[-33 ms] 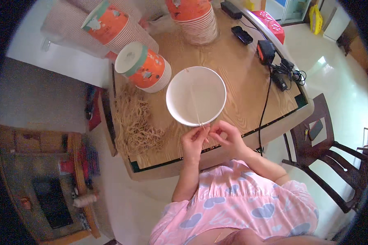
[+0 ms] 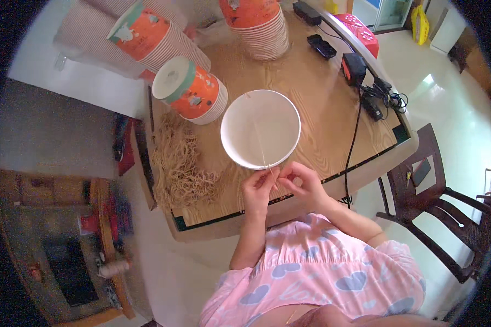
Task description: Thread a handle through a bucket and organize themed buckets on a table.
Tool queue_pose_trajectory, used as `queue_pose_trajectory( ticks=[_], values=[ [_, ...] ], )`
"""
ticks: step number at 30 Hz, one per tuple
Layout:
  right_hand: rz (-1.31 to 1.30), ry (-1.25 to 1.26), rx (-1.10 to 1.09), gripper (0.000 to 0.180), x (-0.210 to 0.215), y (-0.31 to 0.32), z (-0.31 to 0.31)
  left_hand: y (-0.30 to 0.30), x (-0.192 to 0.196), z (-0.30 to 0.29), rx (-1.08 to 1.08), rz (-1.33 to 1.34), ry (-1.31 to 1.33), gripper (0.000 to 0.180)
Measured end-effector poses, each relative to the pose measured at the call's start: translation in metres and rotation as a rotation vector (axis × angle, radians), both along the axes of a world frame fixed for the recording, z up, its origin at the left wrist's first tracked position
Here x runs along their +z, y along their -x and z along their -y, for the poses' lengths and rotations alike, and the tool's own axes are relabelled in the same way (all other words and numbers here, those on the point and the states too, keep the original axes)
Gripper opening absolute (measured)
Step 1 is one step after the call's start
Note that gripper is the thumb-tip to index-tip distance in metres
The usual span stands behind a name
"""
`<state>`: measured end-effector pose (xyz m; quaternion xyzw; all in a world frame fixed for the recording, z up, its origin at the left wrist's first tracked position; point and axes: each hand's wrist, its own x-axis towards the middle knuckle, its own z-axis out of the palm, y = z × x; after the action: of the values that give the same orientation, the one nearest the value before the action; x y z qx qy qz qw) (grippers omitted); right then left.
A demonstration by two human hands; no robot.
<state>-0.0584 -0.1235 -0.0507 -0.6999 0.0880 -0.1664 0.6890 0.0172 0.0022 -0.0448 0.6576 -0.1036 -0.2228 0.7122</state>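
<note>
- Beige strand across white round paper tub, pinched in left fingers: might slip if slackened.
- Might tip tub if overpulled; right fingers bent, hold unclear.

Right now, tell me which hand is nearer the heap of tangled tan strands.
Left. The left hand is right of the tangled tan strands; the right hand is farther right.

We're on one head cam, the left of a side-by-side fisheye pair, upright and unmirrored. From the wearer's head we look steeply down: top close in at the bottom, left hand and right hand just past it, table beyond. We see into the bowl. Wide coverage takes in chair and floor, right; edges bow rimward.
</note>
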Motion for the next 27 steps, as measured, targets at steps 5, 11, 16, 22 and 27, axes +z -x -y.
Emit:
queue_pose_trajectory(
  ticks=[5,11,16,22,27],
  values=[
    [-0.019,-0.067,-0.031,0.007,0.014,0.002,0.001,0.010,0.006,0.003,0.061,-0.057,0.263,0.010],
    [-0.092,-0.273,0.042,0.006,0.019,-0.001,0.003,0.012,0.005,-0.004,0.052,-0.084,0.321,0.011],
    [-0.081,-0.284,-0.007,0.012,0.007,-0.003,0.001,0.007,0.020,-0.003,-0.066,1.027,-0.305,0.023],
    [-0.099,-0.290,-0.006,0.012,0.016,-0.002,0.003,0.005,0.015,-0.008,-0.009,1.105,-0.398,0.024],
    [-0.033,-0.130,-0.057,0.011,0.015,0.000,0.004,0.005,0.015,-0.009,-0.012,1.147,-0.448,0.025]
  ],
)
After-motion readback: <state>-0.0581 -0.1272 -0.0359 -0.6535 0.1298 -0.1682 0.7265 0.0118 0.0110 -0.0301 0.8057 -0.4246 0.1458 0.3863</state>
